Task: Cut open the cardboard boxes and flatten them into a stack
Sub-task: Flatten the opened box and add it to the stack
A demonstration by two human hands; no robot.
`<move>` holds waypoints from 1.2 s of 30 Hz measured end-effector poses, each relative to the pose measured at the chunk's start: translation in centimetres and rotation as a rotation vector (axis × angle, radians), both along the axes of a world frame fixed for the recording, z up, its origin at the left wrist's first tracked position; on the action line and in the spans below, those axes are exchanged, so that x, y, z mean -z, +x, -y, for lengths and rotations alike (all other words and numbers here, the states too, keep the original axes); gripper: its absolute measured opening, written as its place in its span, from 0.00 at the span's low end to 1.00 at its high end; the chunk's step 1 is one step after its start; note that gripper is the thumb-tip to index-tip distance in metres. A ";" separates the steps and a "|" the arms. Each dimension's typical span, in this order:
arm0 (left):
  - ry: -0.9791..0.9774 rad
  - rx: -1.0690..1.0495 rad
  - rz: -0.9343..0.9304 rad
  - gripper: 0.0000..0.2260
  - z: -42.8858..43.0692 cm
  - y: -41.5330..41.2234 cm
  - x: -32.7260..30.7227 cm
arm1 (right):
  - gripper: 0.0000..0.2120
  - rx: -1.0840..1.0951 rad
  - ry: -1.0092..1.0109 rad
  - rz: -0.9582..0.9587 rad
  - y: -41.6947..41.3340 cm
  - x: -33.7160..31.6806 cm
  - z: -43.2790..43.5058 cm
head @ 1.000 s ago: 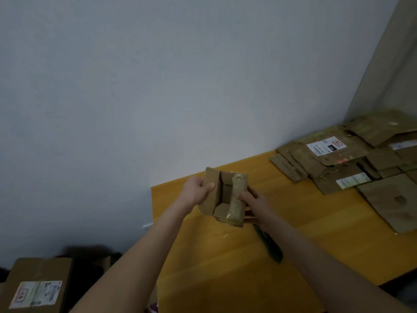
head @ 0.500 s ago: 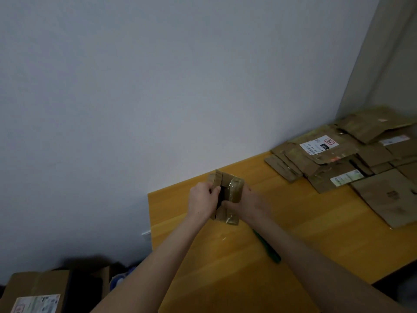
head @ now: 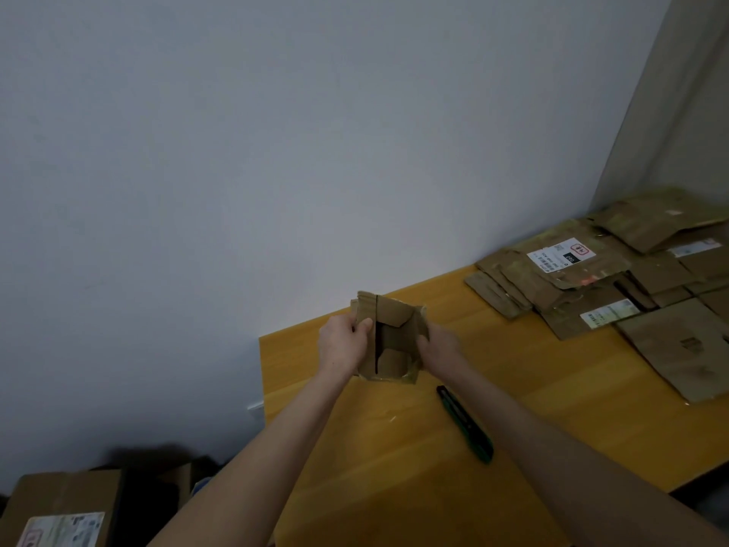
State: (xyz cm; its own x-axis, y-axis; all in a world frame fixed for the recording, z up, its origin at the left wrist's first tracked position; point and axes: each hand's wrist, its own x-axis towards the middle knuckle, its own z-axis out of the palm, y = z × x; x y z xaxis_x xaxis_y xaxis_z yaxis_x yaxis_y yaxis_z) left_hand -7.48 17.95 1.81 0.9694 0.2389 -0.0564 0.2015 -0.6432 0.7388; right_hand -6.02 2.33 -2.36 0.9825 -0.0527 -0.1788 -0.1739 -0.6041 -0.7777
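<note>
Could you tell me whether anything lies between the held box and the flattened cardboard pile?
Nothing visible does: only bare table lies between the box and the pile to its right. The green knife lies nearer the person, off that path.

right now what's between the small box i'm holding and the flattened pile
Nothing: the head view shows bare yellow table between the small box and the flattened pile. The knife lies nearer you, off that line.
</note>
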 end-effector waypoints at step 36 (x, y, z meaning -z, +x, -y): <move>0.134 0.054 0.061 0.11 -3.3 0.9 -0.5 | 0.19 -0.164 -0.277 0.289 -0.3 -0.9 0.7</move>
